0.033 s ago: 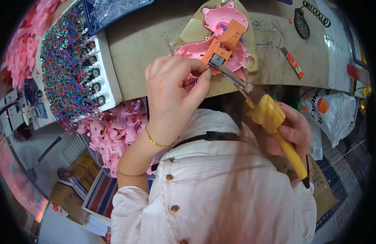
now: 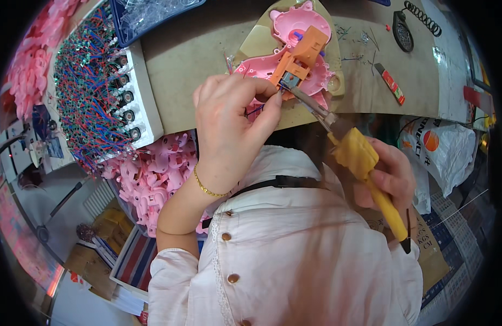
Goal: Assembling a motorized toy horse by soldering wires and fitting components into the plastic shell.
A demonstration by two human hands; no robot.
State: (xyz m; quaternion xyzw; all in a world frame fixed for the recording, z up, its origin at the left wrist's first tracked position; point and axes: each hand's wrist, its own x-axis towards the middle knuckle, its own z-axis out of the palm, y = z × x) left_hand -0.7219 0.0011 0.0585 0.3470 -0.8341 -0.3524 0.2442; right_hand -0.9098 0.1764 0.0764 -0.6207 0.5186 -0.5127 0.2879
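Two bare hands meet at an orange part (image 2: 309, 46) that lies in a pink shell (image 2: 286, 27), at the far middle of the scene. The shell sits on a yellowish holder (image 2: 256, 38), which rests on the bench (image 2: 185, 60).

The left hand (image 2: 229, 114) comes in from the left, back upward, its thumb and forefinger brought together at the near edge of the orange part. They seem to pinch a thin wire (image 2: 254, 111), dark and blue, though the fingers partly hide it. A gold bracelet (image 2: 204, 190) circles that wrist.

The right hand (image 2: 392, 174), on the near right, is curled round the yellow handle of an iron (image 2: 359, 152). The iron slants far and left, its tip at the orange part, just beside the left fingertips; whether it touches the wire cannot be told.

To the left on the bench, a white tray (image 2: 149, 103) holds a thick mass of red, blue and green leads (image 2: 88, 87). Beyond it is a blue tray (image 2: 120, 32) of clear pieces (image 2: 153, 10). Pink pieces (image 2: 153, 185) are heaped below the bench, nearer on the left.

On the far right lie wire scraps (image 2: 351, 58), a red knife (image 2: 391, 86) and a dark oval thing (image 2: 403, 32) beside a coil (image 2: 422, 19). A white bag (image 2: 441, 152) is at the right, nearer than the knife.
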